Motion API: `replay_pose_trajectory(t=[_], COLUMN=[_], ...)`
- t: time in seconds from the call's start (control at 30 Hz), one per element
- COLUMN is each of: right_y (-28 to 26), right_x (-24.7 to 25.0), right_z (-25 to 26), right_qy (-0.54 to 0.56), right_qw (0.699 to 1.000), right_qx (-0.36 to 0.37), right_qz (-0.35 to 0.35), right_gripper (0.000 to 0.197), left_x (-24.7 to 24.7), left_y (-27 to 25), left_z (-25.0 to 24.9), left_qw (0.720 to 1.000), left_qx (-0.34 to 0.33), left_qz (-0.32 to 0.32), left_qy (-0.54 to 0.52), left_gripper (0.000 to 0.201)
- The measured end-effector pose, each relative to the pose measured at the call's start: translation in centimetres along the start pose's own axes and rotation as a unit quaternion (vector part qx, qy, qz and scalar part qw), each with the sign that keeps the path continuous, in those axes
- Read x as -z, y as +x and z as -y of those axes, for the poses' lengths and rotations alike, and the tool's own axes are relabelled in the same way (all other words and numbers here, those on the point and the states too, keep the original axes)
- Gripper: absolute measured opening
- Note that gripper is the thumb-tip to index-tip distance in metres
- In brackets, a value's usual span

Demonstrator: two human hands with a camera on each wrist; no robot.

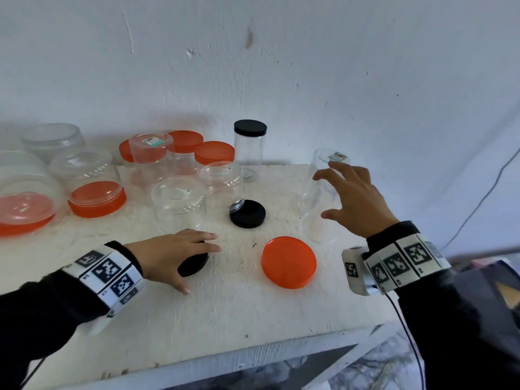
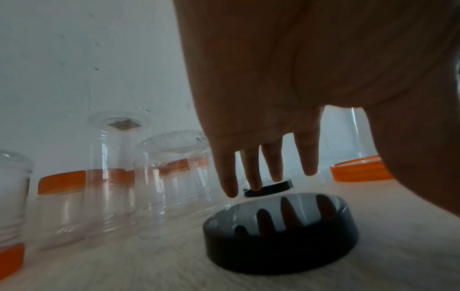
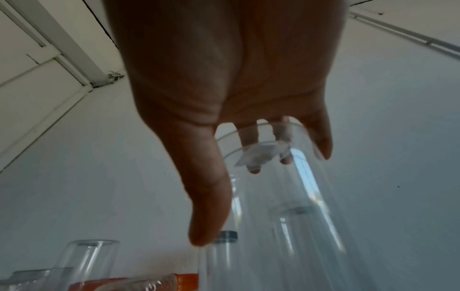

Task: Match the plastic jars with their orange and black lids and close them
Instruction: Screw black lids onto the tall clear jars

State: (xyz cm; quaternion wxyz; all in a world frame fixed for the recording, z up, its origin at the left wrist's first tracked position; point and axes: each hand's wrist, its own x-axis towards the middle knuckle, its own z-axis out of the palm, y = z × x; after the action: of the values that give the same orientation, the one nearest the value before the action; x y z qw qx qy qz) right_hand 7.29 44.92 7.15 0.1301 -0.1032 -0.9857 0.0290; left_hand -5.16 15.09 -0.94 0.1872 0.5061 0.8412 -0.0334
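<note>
Item: clear plastic jars with orange and black screw lids, laid out on a white painted wooden counter (image 1: 225, 311) against a pale wall. Closed so far, as judged from the head view: one tall clear cylindrical jar with a black lid (image 1: 250, 143), upright at the back; three clear jars with orange lids (image 1: 197, 153) behind the centre group; two wide clear jars inverted on their orange lids (image 1: 97, 197) at the far left. Still open: two clear jars standing mouth-down at centre (image 1: 197, 198), a further lidless tub at the back left, and one tall clear inverted jar (image 1: 318, 192) at the right. Loose lids: a flat round black lid (image 1: 247, 213) touching the centre jars, a second round black lid (image 2: 281, 234) near the front, and a large round orange lid (image 1: 288, 261) between the two hands. The left hand (image 1: 174, 256) is held spread over the second black lid, fingers straight, nothing gripped. The right hand (image 1: 351, 198) is spread beside the tall inverted jar, grip open, fingertips at its upturned base. Roughly three or four closures are judged outstanding.
</note>
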Motion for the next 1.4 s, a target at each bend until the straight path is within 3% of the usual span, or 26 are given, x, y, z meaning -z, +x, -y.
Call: replay_pose_trajectory(t=[0.23,0.67,1.0,1.07,1.2,1.4], right_y=[-1.6,-1.7,-1.0,-0.7,0.3,1.2], right_x=[1.1,-2.6,-6.9,-7.2,-7.5,-9.0], right_z=[1.7,3.8,6.8,7.6,9.3,10.9], right_qy=[0.073,0.244,0.411,0.427,0.439,0.397], right_qw=[0.989,0.96,0.906,0.9,0.893,0.909], right_qx=[0.054,0.022,-0.087,-0.084,-0.067,-0.013], right_qz=[-0.12,-0.134,-0.046,-0.028,0.077,0.124], right_gripper=[0.077,0.076,0.066,0.065,0.074,0.063], left_x=[-0.4,-0.2,-0.6,-0.6,-0.4,0.1], left_y=[0.4,-0.8,-3.9,-4.4,-5.7,-7.5], left_z=[0.7,0.2,0.5,0.9,1.7,2.7], left_qw=[0.998,0.993,0.951,0.943,0.929,0.881], left_qx=[0.033,0.009,-0.009,0.005,0.039,0.059], left_qz=[0.032,-0.085,-0.256,-0.277,-0.312,-0.394], left_qy=[-0.048,-0.087,-0.175,-0.182,-0.193,-0.256], left_gripper=[0.091,0.067,0.065,0.067,0.073,0.063])
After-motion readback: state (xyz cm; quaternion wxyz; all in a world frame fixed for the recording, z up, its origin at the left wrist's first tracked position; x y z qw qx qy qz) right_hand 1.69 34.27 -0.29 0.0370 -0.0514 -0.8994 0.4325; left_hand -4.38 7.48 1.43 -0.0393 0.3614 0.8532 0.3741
